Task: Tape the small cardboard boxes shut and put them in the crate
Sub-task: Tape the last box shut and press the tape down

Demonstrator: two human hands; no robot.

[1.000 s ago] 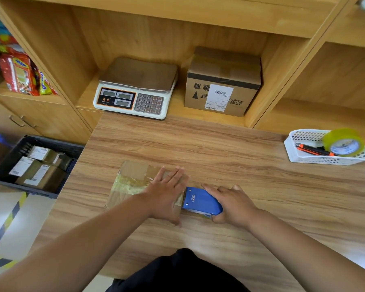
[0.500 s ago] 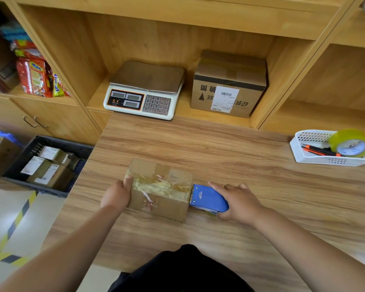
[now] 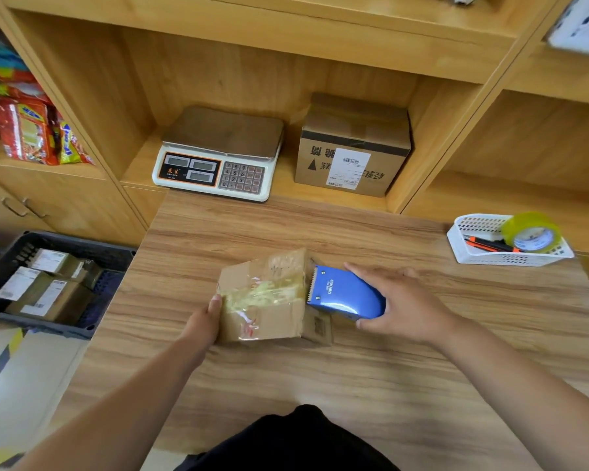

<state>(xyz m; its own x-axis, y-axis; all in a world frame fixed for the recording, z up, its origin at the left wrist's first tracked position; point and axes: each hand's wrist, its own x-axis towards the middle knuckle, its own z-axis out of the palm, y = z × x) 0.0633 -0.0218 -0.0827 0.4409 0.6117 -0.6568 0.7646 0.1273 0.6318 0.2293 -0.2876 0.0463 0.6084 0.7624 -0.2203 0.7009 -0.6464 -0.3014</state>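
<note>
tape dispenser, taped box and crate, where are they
tape dispenser (image 3: 346, 295): head view, blue top shell
taped box (image 3: 266, 300): head view, top face under the tape
crate (image 3: 82, 244): head view, dark far rim

Bright, even indoor light; shadows soft, faint. Glare on crinkled clear tape (image 3: 259, 291) across small brown cardboard box (image 3: 269, 326). Wide-angle bending at edges. White plastic basket (image 3: 582, 28), top right, blurred; whole frame slightly soft.

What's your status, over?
Left hand grips small cardboard box, tape across top. Right hand holds blue tape dispenser against box's right edge. Nothing seen between box and crate.
</note>
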